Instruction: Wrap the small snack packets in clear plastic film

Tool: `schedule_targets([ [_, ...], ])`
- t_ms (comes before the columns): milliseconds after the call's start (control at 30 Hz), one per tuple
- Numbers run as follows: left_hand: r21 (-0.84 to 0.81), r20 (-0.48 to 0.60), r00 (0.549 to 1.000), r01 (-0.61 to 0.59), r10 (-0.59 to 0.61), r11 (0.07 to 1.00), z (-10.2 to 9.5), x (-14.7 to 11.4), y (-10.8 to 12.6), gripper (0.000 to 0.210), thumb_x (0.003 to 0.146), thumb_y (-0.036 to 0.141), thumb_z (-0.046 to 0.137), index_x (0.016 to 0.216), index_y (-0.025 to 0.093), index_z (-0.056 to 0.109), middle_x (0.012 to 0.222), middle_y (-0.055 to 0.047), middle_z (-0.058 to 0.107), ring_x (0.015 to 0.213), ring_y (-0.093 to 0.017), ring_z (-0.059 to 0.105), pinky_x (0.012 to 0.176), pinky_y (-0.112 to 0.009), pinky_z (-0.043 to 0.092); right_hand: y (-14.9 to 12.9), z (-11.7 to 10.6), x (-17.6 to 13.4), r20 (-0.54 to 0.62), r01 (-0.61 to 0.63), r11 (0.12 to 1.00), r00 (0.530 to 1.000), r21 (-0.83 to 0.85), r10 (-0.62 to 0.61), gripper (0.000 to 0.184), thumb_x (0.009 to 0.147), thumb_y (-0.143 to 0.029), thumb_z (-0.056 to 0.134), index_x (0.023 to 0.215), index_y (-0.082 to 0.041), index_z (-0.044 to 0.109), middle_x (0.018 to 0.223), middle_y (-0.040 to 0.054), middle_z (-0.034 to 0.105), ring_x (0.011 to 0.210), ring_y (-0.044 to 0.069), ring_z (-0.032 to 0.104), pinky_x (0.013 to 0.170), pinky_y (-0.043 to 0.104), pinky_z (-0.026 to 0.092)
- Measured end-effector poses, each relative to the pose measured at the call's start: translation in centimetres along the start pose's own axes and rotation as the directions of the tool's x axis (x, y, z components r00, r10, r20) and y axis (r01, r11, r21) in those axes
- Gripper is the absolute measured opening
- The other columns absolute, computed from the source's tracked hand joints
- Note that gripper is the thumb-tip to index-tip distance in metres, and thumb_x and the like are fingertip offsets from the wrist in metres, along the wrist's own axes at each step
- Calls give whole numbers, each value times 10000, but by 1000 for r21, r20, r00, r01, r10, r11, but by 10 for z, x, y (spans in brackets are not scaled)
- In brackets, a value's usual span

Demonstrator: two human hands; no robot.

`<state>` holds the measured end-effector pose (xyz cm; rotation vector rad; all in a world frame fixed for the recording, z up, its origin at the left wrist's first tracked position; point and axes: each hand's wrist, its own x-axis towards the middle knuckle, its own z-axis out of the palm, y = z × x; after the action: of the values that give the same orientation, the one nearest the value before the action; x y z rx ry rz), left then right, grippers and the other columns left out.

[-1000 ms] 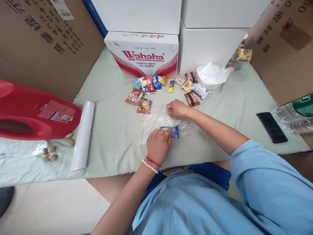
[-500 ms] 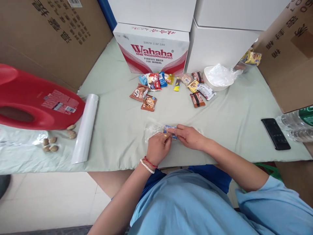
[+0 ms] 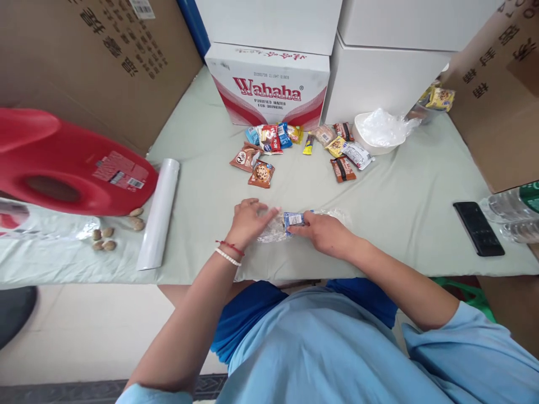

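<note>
A small blue snack packet (image 3: 293, 220) with a white label lies on clear crinkled plastic film (image 3: 273, 229) near the table's front. My right hand (image 3: 329, 233) pinches the packet's right end between thumb and fingers. To the left, my left hand (image 3: 251, 220) is open with its fingers apart, over the left end of the film; the thumb points toward the packet. Film also shows beyond my right hand. Whether the left fingertips touch the film, I cannot tell.
Several wrapped snacks (image 3: 261, 174) lie in two groups before the Wahaha carton (image 3: 269, 92). A white bowl (image 3: 376, 148) holds a plastic bag. Leftward are a white roll (image 3: 159, 216), a red jug (image 3: 84, 163) and walnuts (image 3: 108, 232); rightward, a phone (image 3: 478, 229) and bottles (image 3: 516, 205).
My left hand has moved left off the packet and its fingers have spread. The right hand stays at the packet, whose label now shows. The view has shifted slightly.
</note>
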<state>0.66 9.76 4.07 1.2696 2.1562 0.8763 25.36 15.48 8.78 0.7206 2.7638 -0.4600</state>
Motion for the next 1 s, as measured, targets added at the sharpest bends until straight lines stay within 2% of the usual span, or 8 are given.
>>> schedule_targets([
  [133,33,147,989,-30,25,999,-9,-26,11,293,644,460,785,725,223,633,1033,-107,697,1090,-325,642,1031,-471,492,-1,-1,2,5,-24,998,1000,60,24,439,1073,-207,441,1413,-333,688,1194,111,632,749,195,528,663,326,274],
  [267,-418,168,981,164,-101,893,-9,-48,33,329,696,480,775,771,226,579,699,27,596,616,-158,562,652,-304,488,-2,6,6,-34,3,992,999,128,1,427,1050,-170,459,1360,-307,719,1170,106,624,730,188,496,675,316,306],
  [367,-657,242,964,244,-107,713,9,-54,53,361,740,519,766,848,193,655,756,-12,670,696,-166,630,695,-299,524,1,14,6,-92,47,979,995,199,-29,415,999,-123,513,1324,-259,732,1159,115,625,748,186,505,728,312,380],
  [467,-679,314,948,269,-61,684,26,-56,65,345,889,489,613,928,170,741,899,-76,729,862,-205,693,828,-346,570,12,15,-5,-114,131,948,988,292,-101,475,916,-90,592,1355,-224,716,1225,145,626,843,215,580,803,349,475],
  [600,-422,251,962,8,108,907,35,-56,65,297,931,260,507,928,192,795,1068,-92,693,1080,-234,669,1003,-391,551,39,-3,-22,-204,349,767,937,538,-283,423,955,-221,636,1369,-246,719,1345,121,676,1151,257,663,1028,412,520],
  [667,-221,228,957,-130,181,967,37,-56,65,333,920,182,491,1000,189,815,1067,-89,647,1085,-227,651,1030,-388,539,53,-11,-23,-274,352,696,935,626,-226,362,1038,-331,562,1350,-257,728,1310,85,726,1202,237,674,1061,394,517],
  [833,213,261,927,-328,270,921,45,-63,74,393,968,176,510,1266,203,764,1121,-100,572,984,-233,617,917,-393,554,78,4,-3,-370,-87,871,881,484,293,392,972,-430,676,1283,-201,742,1344,167,693,1275,342,606,1124,521,465],
  [1000,435,300,895,-436,330,788,51,-73,84,337,1009,195,514,1261,212,737,1117,-114,578,1068,-282,580,873,-399,535,91,19,-12,-264,-177,890,915,421,306,112,849,-263,750,935,-194,735,1354,161,666,1298,345,558,1083,471,460],
])
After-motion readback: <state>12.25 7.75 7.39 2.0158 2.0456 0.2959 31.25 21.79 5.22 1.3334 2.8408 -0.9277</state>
